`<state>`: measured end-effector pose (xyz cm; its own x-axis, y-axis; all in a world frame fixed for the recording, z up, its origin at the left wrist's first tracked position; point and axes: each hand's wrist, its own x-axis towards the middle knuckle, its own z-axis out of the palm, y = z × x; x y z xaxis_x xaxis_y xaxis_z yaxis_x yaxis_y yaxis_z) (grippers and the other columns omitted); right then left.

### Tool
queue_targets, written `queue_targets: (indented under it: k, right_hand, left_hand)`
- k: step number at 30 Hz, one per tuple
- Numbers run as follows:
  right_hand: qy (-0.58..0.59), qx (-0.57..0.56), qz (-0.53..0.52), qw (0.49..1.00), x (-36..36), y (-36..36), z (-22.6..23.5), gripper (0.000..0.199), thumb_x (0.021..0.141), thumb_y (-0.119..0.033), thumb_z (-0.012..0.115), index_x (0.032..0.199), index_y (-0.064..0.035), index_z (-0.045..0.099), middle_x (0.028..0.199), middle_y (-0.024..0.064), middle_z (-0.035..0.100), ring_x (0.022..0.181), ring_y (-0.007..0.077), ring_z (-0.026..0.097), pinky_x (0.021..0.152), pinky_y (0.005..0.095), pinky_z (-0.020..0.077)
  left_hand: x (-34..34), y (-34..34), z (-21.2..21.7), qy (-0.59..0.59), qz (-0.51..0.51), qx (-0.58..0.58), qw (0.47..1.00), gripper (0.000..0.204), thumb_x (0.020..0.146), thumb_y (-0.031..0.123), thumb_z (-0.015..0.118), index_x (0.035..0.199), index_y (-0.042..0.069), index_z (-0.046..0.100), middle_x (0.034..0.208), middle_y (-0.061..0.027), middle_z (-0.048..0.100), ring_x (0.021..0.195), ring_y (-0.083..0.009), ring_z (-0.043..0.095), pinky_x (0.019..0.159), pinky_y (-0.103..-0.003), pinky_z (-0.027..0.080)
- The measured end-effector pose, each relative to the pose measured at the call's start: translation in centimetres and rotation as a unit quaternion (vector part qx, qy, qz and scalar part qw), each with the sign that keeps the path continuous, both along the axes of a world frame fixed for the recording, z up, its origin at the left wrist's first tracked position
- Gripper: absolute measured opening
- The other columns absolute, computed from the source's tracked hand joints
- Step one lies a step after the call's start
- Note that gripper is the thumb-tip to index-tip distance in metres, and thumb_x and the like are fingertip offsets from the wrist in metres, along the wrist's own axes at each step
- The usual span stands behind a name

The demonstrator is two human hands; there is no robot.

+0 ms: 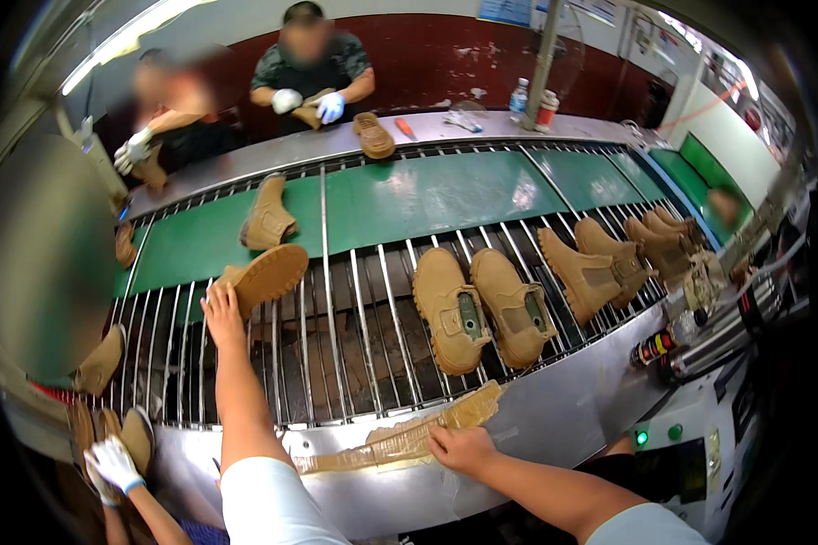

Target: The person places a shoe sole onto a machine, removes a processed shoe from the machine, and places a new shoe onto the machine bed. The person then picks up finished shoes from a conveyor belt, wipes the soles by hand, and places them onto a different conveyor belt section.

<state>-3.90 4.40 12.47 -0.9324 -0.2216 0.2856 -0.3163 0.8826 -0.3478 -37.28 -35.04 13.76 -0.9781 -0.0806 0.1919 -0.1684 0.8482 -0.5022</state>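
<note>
My left hand (223, 313) reaches across the metal bars and grips the upper end of a tan ankle boot (273, 275). That boot lies tipped over, its sole turned into view. Behind it, another tan boot (268, 216) stands on the green belt (427, 204). My right hand (461, 450) is closed in a loose fist against a strip of brown tape (409, 440) on the near metal edge; its fingertips are hidden, so any small thing in it does not show. A pair of tan boots (452, 313) rests on the bars ahead of that hand.
More boots (600, 263) line the bars at the right. A control box (673, 454) and a spray can (653, 348) sit near right. Two people work across the line; white-gloved hands (114, 463) hold boots near left. A bottle (519, 98) stands on the far ledge (482, 127).
</note>
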Motion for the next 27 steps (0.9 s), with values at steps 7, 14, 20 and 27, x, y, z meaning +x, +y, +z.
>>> queue_targets:
  k: [7, 14, 20, 27]
  right_hand:
    - [0.017, -0.041, 0.008, 0.999, 0.1, -0.2, 0.7, 0.015, 0.084, -0.029, 0.061, 0.088, -0.0144, 0.062, 0.052, 0.0029, 0.057, 0.043, 0.0231, 0.057, 0.041, 0.0355, 0.0451]
    - [-0.04, -0.033, -0.003, 0.999, 0.6, 0.2, 0.6, 0.019, 0.088, -0.031, 0.053, 0.09, -0.0133, 0.056, 0.051, 0.0085, 0.057, 0.044, 0.0303, 0.058, 0.04, 0.0424, 0.0455]
    - [-0.096, -0.054, 0.004, 0.994, 0.3, -0.8, -0.2, 0.027, 0.089, -0.032, 0.052, 0.107, -0.0121, 0.056, 0.062, 0.0114, 0.063, 0.057, 0.0341, 0.063, 0.051, 0.0479, 0.0481]
    - [-0.506, -0.572, 0.033, 0.645, 5.0, -0.4, 4.8, 0.06, 0.093, -0.043, 0.053, 0.14, -0.009, 0.038, 0.13, 0.011, 0.056, 0.114, 0.0243, 0.056, 0.095, 0.038, 0.0445]
  left_hand:
    - [-1.1, -3.6, -3.5, 0.116, -0.048, -0.06, 0.99, 0.051, 0.09, 0.013, 0.047, 0.14, 0.007, 0.035, 0.128, -0.0158, 0.046, 0.111, -0.0289, 0.047, 0.092, -0.039, 0.037]
    - [4.1, 6.8, 8.0, 0.052, -0.059, 0.185, 0.98, 0.093, 0.053, 0.029, 0.083, 0.133, 0.008, 0.039, 0.111, -0.0169, 0.05, 0.105, -0.0343, 0.051, 0.092, -0.041, 0.042]
    - [14.9, 7.2, 15.5, -0.022, -0.05, 0.523, 0.851, 0.084, 0.052, 0.017, 0.076, 0.128, 0.008, 0.042, 0.106, -0.0194, 0.059, 0.094, -0.0321, 0.061, 0.081, -0.039, 0.051]
    - [42.0, 12.4, 14.8, -0.118, -0.041, 0.938, 0.323, 0.065, 0.064, 0.015, 0.065, 0.125, -0.002, 0.048, 0.108, -0.0127, 0.06, 0.095, -0.0269, 0.059, 0.081, -0.038, 0.051]
